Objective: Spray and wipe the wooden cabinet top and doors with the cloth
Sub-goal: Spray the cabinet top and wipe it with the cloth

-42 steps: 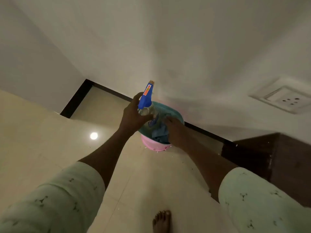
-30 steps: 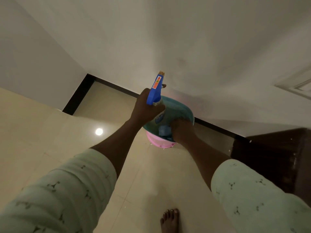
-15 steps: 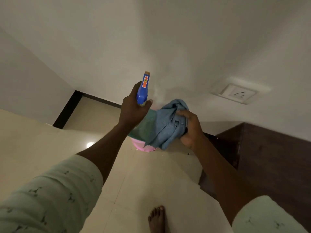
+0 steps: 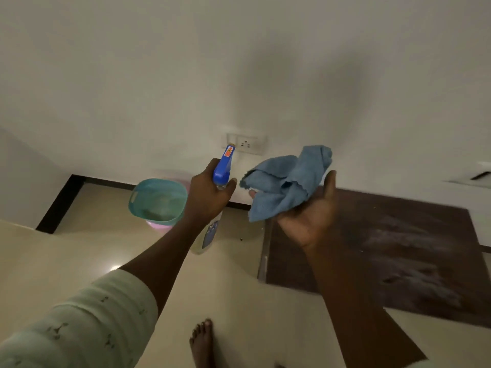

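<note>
Your left fingers [image 4: 231, 181] are wrapped closed around the neck of the spray bottle [image 4: 222, 171], just under its blue trigger head, and your thumb lies along the back side. The left hand [image 4: 206, 197] holds the bottle upright, with the nozzle pointing away from you toward the wall; the pale body of the bottle hangs below your wrist and is partly hidden by it.

Your right fingers [image 4: 329, 181] are curled loosely upward, palm facing up, and the blue cloth [image 4: 288, 181] lies bunched in this hand — it is gripped at its lower part while the upper folds stand free above the palm. One corner of the cloth reaches left, close to the bottle but not touching it. The right hand [image 4: 309, 219] is in the air above the left edge of the wooden cabinet top [image 4: 398, 251].

This cabinet top is dark brown and shows pale, dusty-looking smears on its surface. It stands against the white wall [image 4: 186, 75], to your right. The doors are not visible from this angle.

Further out, on the beige floor [image 4: 79, 248] to the left of your left hand, a teal basket [image 4: 158, 200] sits on something pink, near the wall. A wall socket [image 4: 247, 143] is seen just behind the bottle's nozzle. Your bare foot [image 4: 202, 343] is at the bottom — and a pale patterned sleeve [image 4: 79, 328] covers your left upper arm.
</note>
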`<action>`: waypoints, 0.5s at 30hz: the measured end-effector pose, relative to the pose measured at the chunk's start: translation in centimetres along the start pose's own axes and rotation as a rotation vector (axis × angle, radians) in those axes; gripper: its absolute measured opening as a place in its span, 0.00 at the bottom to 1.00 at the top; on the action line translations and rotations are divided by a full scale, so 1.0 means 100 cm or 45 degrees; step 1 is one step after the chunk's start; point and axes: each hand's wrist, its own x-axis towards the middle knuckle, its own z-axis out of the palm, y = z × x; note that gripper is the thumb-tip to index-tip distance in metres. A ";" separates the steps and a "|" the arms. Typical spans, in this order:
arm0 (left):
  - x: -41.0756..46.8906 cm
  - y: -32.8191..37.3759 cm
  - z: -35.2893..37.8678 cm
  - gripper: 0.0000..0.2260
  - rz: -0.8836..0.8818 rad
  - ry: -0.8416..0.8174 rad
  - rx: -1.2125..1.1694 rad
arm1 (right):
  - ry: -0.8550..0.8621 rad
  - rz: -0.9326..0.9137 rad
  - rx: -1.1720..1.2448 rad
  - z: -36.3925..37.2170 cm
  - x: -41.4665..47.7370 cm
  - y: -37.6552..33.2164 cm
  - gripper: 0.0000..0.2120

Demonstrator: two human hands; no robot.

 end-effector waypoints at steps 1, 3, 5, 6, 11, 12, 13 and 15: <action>-0.008 0.013 0.012 0.10 -0.026 -0.057 -0.013 | -0.079 -0.059 0.061 -0.009 -0.007 -0.021 0.35; -0.023 0.032 0.034 0.11 -0.109 -0.149 -0.047 | 0.005 -0.150 0.099 -0.035 -0.019 -0.062 0.40; -0.038 0.047 0.054 0.12 -0.173 -0.179 -0.081 | -0.023 -0.209 0.142 -0.070 -0.025 -0.100 0.38; -0.043 0.053 0.065 0.11 -0.193 -0.186 -0.092 | -0.043 -0.234 0.105 -0.081 -0.028 -0.116 0.38; -0.058 0.051 0.105 0.10 -0.325 -0.309 -0.084 | -0.135 -0.283 -0.123 -0.107 -0.034 -0.160 0.41; -0.058 0.048 0.112 0.09 -0.336 -0.327 -0.064 | -0.156 -0.305 -0.093 -0.110 -0.033 -0.162 0.41; -0.056 0.044 0.119 0.10 -0.346 -0.337 -0.056 | -0.136 -0.316 -0.039 -0.114 -0.030 -0.164 0.39; -0.051 0.035 0.130 0.11 -0.342 -0.324 -0.045 | -0.055 -0.351 0.008 -0.121 -0.029 -0.165 0.36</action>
